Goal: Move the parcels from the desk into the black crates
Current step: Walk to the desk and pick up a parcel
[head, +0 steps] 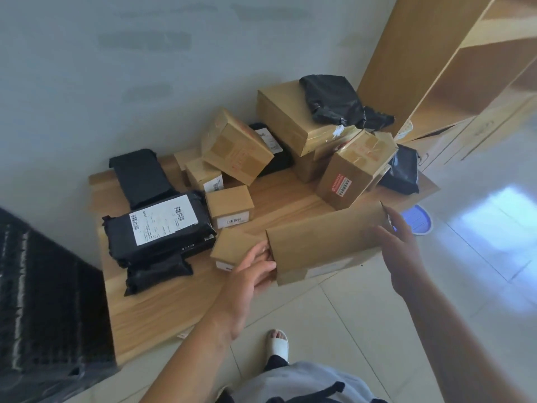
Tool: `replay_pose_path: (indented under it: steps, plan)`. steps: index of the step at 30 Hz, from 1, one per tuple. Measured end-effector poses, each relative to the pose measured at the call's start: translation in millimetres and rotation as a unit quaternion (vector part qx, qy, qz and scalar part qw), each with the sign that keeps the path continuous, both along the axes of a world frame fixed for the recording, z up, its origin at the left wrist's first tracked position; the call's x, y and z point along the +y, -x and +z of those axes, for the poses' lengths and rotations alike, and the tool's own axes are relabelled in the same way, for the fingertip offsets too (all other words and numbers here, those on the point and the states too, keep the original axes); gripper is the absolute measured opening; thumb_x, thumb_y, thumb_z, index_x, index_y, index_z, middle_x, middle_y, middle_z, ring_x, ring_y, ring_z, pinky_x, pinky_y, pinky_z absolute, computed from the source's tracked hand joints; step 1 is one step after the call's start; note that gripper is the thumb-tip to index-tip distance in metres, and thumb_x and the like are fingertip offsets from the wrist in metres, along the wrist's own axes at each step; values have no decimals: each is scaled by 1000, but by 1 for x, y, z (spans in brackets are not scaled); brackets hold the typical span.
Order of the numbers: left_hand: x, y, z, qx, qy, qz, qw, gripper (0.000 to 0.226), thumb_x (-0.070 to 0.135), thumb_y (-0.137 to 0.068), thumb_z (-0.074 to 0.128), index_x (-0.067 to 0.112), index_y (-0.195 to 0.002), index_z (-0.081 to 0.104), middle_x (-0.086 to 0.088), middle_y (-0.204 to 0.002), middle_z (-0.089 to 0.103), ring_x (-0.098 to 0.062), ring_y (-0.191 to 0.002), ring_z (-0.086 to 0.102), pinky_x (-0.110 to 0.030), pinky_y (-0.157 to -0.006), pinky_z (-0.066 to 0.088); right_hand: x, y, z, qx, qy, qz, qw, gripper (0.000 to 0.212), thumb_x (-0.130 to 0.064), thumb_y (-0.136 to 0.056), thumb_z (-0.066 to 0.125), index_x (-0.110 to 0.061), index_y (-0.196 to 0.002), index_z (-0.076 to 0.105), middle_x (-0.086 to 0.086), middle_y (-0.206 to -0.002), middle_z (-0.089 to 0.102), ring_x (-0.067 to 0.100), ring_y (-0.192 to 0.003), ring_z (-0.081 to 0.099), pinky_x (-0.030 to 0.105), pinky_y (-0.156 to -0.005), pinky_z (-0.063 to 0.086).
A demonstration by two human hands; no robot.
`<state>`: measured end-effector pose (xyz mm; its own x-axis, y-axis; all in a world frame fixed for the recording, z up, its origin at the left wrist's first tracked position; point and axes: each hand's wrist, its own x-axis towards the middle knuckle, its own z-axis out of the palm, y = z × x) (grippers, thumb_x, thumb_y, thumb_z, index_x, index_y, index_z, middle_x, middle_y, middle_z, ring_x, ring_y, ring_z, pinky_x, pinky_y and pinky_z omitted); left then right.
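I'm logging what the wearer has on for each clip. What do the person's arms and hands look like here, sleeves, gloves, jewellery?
Both forearms are bare as far as the frame shows: no sleeves in view. The left hand and right hand have no gloves, and no rings, watch or bracelet can be seen. No markings or cables either.

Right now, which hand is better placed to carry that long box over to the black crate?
Probably the left hand. It already grips the near end of the long box, and the black crate sits on that side. The right hand only steadies the far end.
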<state>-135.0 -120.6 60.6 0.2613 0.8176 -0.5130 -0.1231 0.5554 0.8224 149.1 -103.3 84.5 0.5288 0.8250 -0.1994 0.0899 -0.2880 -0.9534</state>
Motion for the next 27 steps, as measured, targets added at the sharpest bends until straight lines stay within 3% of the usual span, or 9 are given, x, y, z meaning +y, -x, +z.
replay_pose_path:
  steps: [4,7,9,12,17,20,23,27]
  plan:
    - [-20,20,7,15,-24,9,1000,40,18,-101,58,38,-136,59,28,-119,73,0,-113,69,-34,-106,49,-23,16,1,-4,7,9,1000,61,-13,-94,65,-44,-146,53,-3,-142,51,-3,-113,54,24,-84,43]
    - [-29,39,12,23,-52,25,998,31,16,-102,58,38,-123,63,31,-109,74,4,-102,71,-24,-91,55,-36,32,2,6,5,22,1000,59,-14,-95,65,-45,-143,54,-3,-141,54,10,-121,58,26,-85,46]
    - [-33,54,17,38,-74,40,996,31,17,-101,59,38,-124,64,32,-108,74,6,-101,70,-17,-81,54,-40,48,4,20,1,33,999,55,-12,-95,64,-44,-139,57,-7,-130,63,0,-104,66,16,-72,51]
    - [-37,81,29,67,-112,55,990,30,24,-99,61,45,-119,67,30,-114,73,9,-104,68,-21,-85,49,-39,73,4,36,-1,61,997,46,-9,-95,64,-41,-128,63,-16,-105,74,-13,-72,68,6,-53,48]
    - [-42,128,37,107,-140,108,978,50,18,-102,57,66,-97,70,35,-110,72,16,-98,66,-25,-84,48,-29,128,1,40,-5,120,992,45,-12,-95,67,-41,-129,59,-20,-105,66,-19,-73,64,5,-50,47]
    - [-46,152,32,116,-148,165,968,42,16,-102,62,58,-105,69,36,-111,71,16,-100,65,-23,-88,49,-25,157,0,38,-11,150,988,39,-12,-97,67,-46,-115,59,-27,-92,68,-17,-74,65,7,-48,48]
    - [-54,171,27,127,-156,204,958,37,16,-100,67,52,-110,66,36,-110,71,15,-101,66,-21,-88,50,-25,181,-2,45,-24,172,984,43,-10,-96,68,-50,-107,58,-25,-103,65,-15,-74,66,8,-50,50]
    - [-68,188,24,143,-157,256,943,35,17,-97,71,49,-112,67,24,-117,74,6,-108,68,-27,-94,53,-25,205,-3,58,-27,192,979,41,-10,-96,69,-38,-122,56,-19,-118,60,-11,-78,67,8,-51,50]
